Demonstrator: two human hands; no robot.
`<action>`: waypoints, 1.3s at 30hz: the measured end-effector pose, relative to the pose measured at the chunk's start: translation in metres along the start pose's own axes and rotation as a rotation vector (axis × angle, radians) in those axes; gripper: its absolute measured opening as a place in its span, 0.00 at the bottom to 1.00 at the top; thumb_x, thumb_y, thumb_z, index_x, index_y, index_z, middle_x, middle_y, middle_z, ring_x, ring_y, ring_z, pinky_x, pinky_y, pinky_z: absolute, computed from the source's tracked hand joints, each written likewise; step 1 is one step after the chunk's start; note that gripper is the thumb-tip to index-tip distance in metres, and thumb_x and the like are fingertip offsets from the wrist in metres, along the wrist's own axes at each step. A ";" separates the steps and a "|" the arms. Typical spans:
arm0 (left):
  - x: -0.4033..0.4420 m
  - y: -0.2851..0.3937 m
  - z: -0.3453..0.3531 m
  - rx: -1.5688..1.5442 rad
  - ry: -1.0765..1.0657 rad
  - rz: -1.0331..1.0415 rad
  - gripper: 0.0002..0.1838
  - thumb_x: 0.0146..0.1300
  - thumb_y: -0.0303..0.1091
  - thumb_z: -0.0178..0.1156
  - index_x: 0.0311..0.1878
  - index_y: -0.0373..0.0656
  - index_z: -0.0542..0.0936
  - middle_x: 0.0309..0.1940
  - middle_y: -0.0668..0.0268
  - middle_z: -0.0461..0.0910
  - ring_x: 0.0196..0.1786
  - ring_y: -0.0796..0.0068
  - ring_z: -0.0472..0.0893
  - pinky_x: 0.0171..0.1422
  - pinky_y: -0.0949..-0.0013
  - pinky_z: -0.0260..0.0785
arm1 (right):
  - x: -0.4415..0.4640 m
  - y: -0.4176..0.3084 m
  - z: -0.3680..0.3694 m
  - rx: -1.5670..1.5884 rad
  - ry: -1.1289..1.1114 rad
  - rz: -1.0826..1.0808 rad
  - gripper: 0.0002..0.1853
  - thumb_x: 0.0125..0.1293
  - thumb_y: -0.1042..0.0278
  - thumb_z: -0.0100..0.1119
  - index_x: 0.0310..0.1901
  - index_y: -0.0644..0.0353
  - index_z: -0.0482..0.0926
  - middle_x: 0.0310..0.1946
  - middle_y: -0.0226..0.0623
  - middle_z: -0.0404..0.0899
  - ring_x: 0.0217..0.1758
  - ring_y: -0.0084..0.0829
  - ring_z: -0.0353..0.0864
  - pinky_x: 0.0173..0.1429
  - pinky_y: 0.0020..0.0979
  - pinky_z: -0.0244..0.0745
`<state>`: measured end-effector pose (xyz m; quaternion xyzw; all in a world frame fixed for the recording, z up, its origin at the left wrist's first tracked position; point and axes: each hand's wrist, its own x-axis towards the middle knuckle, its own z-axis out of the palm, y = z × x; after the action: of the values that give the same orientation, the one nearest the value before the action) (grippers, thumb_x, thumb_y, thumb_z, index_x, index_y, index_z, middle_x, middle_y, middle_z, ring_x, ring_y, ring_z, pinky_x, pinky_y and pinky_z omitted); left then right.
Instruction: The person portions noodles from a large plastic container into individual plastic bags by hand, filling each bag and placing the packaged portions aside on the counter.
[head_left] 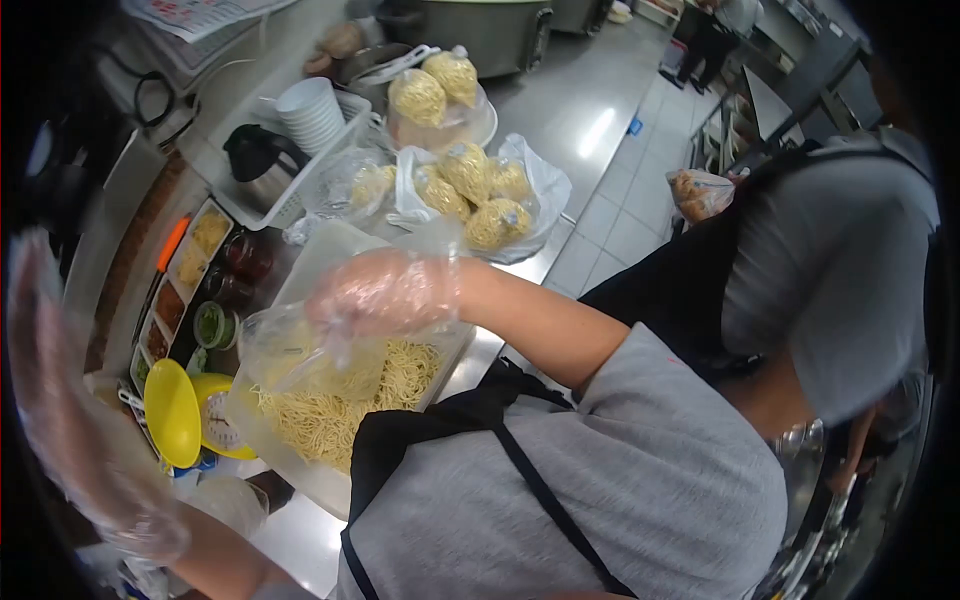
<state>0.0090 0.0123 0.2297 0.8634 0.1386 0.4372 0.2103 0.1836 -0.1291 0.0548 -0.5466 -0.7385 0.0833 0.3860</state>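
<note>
Shiny counter (548, 112) beside tiled floor (632, 188) bears a noodle tray (290, 466).

Tray (308, 483), white bag (548, 190) on counter (555, 100)

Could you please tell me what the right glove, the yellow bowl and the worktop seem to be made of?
The right glove looks like thin plastic film: wrinkled, glossy and see-through. The yellow bowl is probably smooth plastic, judging by its even colour, though painted metal is possible. The worktop seems to be satin metal, perhaps stainless steel: grey, with blurred bright reflections.
</note>
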 end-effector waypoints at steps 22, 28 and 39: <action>0.018 0.010 0.001 0.133 -0.597 0.228 0.24 0.62 0.50 0.55 0.54 0.44 0.74 0.53 0.57 0.74 0.57 0.59 0.73 0.62 0.54 0.65 | 0.002 -0.026 0.001 -0.115 -0.043 0.288 0.10 0.51 0.79 0.57 0.38 0.61 0.76 0.35 0.40 0.75 0.42 0.38 0.74 0.48 0.33 0.69; -0.073 -0.048 0.041 0.454 -0.558 0.480 0.16 0.59 0.44 0.58 0.46 0.47 0.79 0.56 0.62 0.71 0.60 0.59 0.70 0.65 0.49 0.59 | 0.008 -0.019 -0.009 -0.106 0.032 0.095 0.09 0.54 0.77 0.59 0.38 0.61 0.76 0.36 0.40 0.74 0.42 0.38 0.75 0.48 0.33 0.70; -0.130 -0.085 0.046 -0.153 -0.449 -0.131 0.09 0.54 0.24 0.59 0.40 0.41 0.78 0.45 0.60 0.75 0.49 0.65 0.75 0.54 0.67 0.68 | 0.029 -0.027 0.025 0.001 0.173 0.039 0.19 0.53 0.67 0.65 0.47 0.60 0.74 0.46 0.40 0.75 0.50 0.41 0.74 0.53 0.36 0.70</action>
<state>-0.0339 0.0200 0.0736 0.9096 0.1105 0.2290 0.3287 0.1441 -0.1070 0.0665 -0.5658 -0.6917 0.0435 0.4468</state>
